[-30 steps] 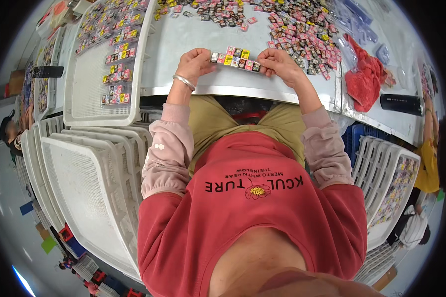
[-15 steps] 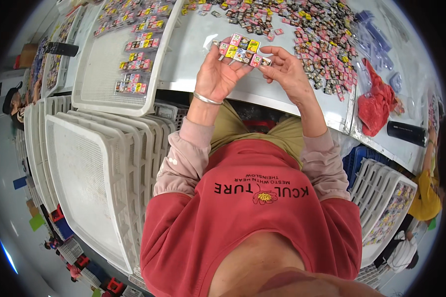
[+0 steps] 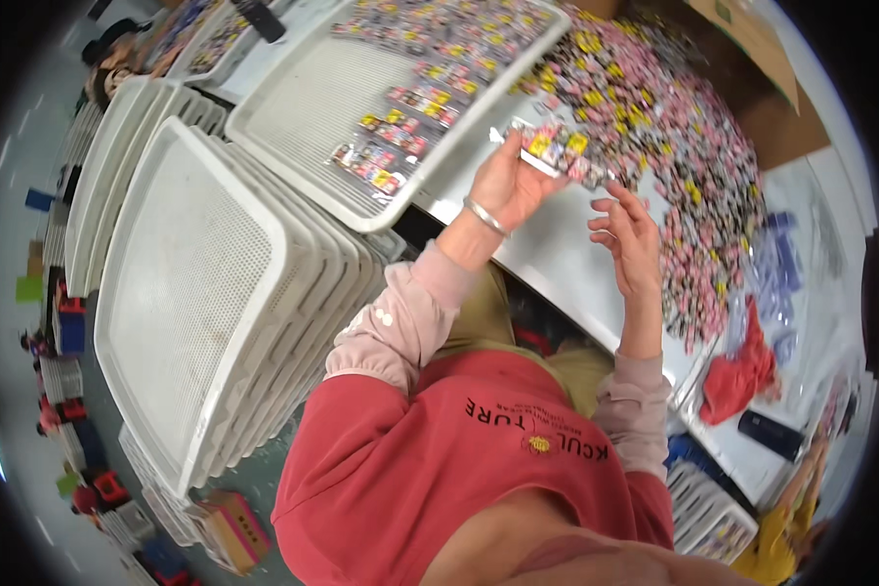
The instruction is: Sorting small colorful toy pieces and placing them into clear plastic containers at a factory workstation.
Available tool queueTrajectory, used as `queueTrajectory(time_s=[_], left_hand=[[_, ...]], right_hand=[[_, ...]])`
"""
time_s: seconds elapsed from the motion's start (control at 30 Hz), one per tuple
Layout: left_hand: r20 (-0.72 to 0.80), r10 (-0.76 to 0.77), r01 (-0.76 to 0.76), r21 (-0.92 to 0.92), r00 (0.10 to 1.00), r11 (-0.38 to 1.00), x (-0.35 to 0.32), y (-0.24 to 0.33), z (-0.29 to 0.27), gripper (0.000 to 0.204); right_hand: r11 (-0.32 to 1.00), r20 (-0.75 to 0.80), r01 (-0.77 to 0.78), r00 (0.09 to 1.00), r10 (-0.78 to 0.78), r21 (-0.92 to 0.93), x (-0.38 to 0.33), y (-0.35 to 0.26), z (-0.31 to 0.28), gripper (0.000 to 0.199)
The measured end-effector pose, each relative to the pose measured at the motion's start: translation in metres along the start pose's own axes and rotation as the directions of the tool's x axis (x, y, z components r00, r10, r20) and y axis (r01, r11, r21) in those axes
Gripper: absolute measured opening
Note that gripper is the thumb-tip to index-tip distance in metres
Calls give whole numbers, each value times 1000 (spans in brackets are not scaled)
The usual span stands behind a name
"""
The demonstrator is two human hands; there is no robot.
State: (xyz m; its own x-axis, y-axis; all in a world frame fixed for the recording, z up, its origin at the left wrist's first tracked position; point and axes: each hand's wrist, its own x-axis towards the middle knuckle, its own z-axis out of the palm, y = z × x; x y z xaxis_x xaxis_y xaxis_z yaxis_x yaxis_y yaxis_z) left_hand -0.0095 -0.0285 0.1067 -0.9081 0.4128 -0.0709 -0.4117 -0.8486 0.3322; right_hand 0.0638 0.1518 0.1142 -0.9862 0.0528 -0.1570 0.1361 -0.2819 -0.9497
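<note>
My left hand grips a clear pack of small printed blocks by its left end, thumb on top and fingers beneath. Pink, yellow, white and dark blocks sit in rows inside the pack, which is tilted above the table. My right hand is beside the pack's right end with its fingers apart. One of its fingertips comes close to the pack's corner; whether they touch I cannot tell. Beyond both hands lies a wide heap of loose small blocks in pink, black and yellow.
To the left, a white mesh tray carries rows of similar packs. Stacked white trays stand below it. At the right are a red cloth, a dark cylindrical object and clear plastic bags. A cardboard box stands behind the heap.
The whole view has turned, bringing the tray nearer the middle. My right hand has come off the pack's right end and its fingers have spread. My left hand keeps hold.
</note>
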Motion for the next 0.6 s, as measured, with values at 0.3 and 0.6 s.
queueTrajectory(time_s=[0.3,0.6], left_hand=[[-170,542,-556,-41,823,830,159,240,-25,26],[-546,782,-671,461,301,580,186,404,-134,18]], right_hand=[[173,259,462,726,-637,-870,40,101,-33,15],[297,195,405,817,-543,-865,42,89,-24,16]])
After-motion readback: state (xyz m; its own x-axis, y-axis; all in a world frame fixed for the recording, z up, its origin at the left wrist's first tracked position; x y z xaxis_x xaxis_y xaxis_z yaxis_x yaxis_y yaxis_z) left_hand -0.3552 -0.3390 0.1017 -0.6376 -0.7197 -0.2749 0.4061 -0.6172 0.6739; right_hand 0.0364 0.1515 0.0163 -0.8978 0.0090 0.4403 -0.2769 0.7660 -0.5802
